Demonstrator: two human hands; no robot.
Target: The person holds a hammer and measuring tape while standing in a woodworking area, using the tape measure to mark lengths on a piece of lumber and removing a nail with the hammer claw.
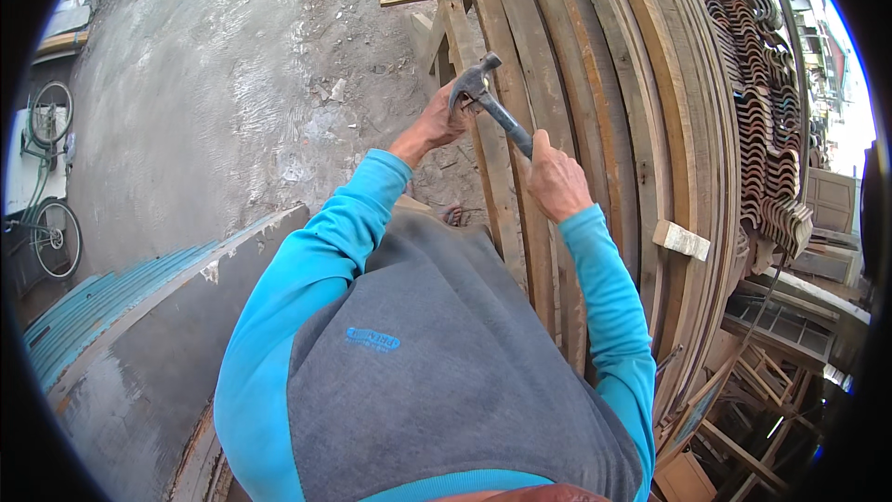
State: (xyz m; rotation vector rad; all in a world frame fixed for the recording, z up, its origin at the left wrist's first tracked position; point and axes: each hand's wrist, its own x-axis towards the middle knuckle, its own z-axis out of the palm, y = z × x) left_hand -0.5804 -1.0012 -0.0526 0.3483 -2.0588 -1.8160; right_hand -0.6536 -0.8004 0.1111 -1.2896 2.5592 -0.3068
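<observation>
My right hand (555,178) grips the dark handle of a claw hammer (492,98). The hammer's metal head lies against a long upright wooden plank (509,223). Fingers of my left hand (440,123) curl around the hammer just under its head, touching the plank's left edge. Both arms wear bright blue sleeves, and a grey and blue shirt fills the lower middle of the view. Whether a nail sits under the claw is hidden.
Many long planks (613,93) lean side by side to the right, one with a small pale wood block (681,240). Stacked roof tiles (753,84) lie beyond them. On the left are a bare concrete floor (204,102), a grey slab (139,353) and a bicycle (51,177).
</observation>
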